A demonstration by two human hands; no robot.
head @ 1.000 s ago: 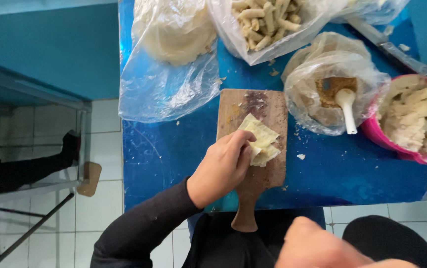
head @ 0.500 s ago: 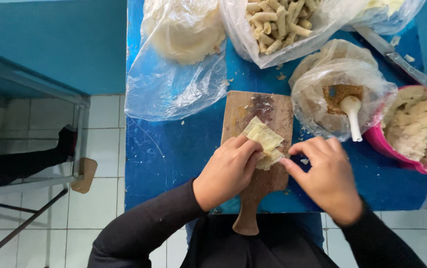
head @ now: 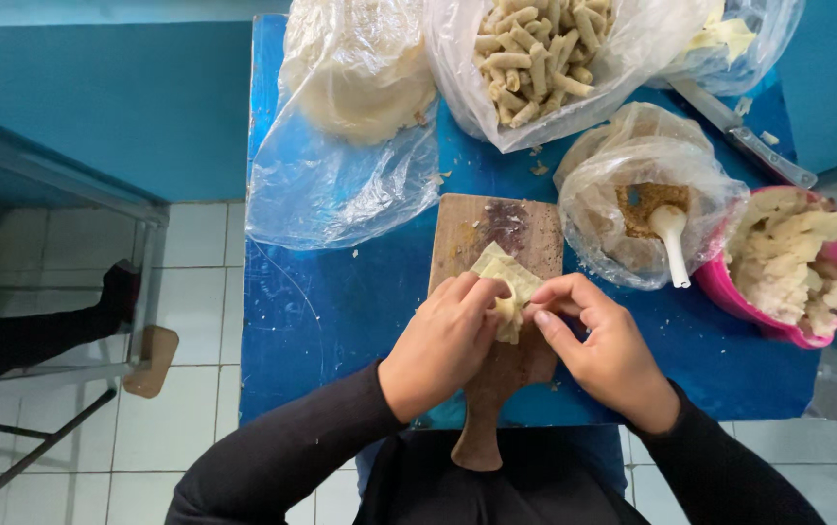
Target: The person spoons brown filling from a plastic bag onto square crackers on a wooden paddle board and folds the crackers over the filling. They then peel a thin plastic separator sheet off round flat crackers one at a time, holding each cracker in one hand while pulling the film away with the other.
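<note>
A pale dough wrapper (head: 502, 274) lies on a wooden cutting board (head: 496, 224) on the blue table (head: 331, 311). My left hand (head: 443, 342) pinches the wrapper's near left edge. From the right, my right hand (head: 598, 348) grips the same wrapper, fingertips meeting the left hand's. The near half of the wrapper is hidden under my fingers, and so is most of the board's lower part.
At the back lie a plastic bag of flat dough sheets (head: 355, 68) and a bag of rolled pieces (head: 535, 49). A bag of brown filling with a white spoon (head: 671, 238) sits right, beside a pink bowl (head: 739, 306) of mash. A knife (head: 744, 136) lies far right. Tiled floor lies left.
My right hand came up from below onto the board and now grips the wrapper together with the left. The wrapper has been folded over under both sets of fingers.
</note>
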